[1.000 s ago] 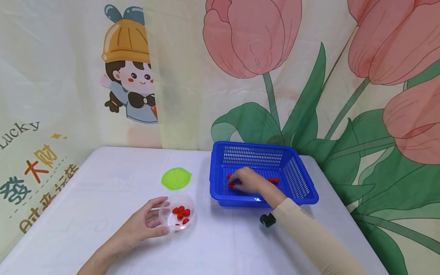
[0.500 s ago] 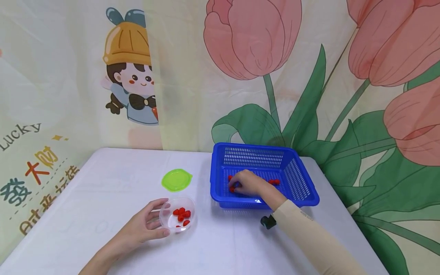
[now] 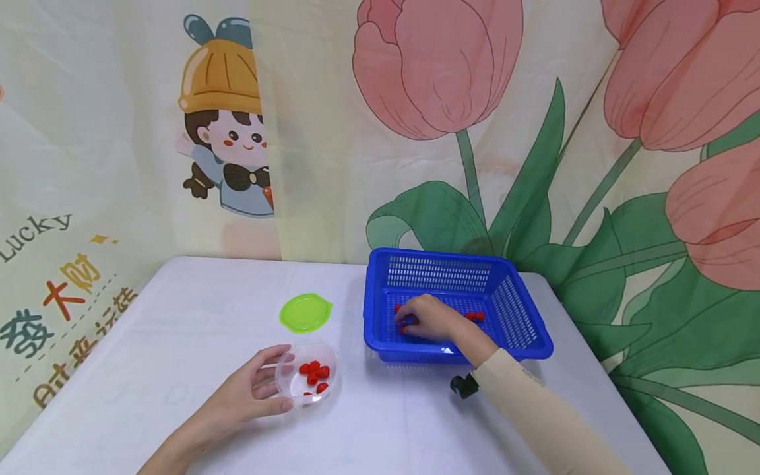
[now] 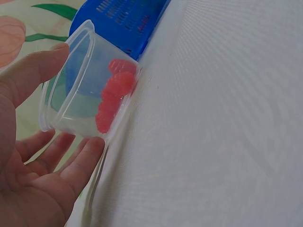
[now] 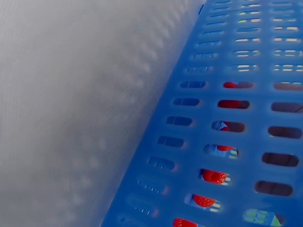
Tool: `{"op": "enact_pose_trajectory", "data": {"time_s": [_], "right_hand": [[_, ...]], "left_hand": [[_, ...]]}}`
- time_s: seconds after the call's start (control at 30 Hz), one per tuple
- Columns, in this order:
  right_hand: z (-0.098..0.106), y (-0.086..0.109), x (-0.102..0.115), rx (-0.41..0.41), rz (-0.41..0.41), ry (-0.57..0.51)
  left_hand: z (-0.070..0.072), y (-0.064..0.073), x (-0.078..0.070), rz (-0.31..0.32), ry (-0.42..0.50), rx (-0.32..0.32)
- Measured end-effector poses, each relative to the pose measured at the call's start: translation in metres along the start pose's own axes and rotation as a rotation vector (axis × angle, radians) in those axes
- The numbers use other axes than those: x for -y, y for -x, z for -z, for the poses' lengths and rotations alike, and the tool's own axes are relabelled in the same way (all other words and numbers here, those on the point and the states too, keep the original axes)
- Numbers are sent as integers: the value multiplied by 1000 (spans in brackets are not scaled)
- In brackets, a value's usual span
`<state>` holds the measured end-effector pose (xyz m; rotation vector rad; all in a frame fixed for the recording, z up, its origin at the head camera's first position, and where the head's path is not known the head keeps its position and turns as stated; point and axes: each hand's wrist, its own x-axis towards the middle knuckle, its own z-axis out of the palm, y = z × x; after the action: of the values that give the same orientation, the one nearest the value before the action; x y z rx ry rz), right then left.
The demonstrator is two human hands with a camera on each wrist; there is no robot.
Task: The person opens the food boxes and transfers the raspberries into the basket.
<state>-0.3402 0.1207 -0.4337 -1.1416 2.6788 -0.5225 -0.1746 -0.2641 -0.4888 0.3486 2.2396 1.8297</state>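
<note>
In the head view my left hand holds a small clear plastic cup standing on the table. Its thumb lies at the rim and the fingers at the side, as the left wrist view shows. Several red raspberries lie on the cup's bottom. My right hand reaches down into a blue slotted basket, fingers curled, pinching a raspberry at its fingertips. Another raspberry shows just behind those fingers. In the right wrist view the basket wall hides the hand; red patches show through its slots.
More raspberries lie in the right part of the basket. A bright green lid lies flat on the white table behind the cup. A printed cloth with tulips hangs right behind the table.
My right fingers have shifted slightly in the basket around the raspberry at their tips. The left hand and the cup stay in place. The head view has tipped up a little.
</note>
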Motion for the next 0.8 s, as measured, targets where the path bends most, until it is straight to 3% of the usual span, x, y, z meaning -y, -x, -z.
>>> {"op": "enact_pose_trajectory", "data": {"time_s": [0.4, 0.63, 0.8], "right_hand": [[14, 8, 5, -126, 54, -67], [28, 12, 33, -201, 128, -59], [36, 11, 61, -193, 162, -57]], "left_hand": [[-1, 0, -2, 8, -22, -7], [-2, 2, -3, 24, -21, -8], [-1, 2, -4, 15, -16, -8]]}}
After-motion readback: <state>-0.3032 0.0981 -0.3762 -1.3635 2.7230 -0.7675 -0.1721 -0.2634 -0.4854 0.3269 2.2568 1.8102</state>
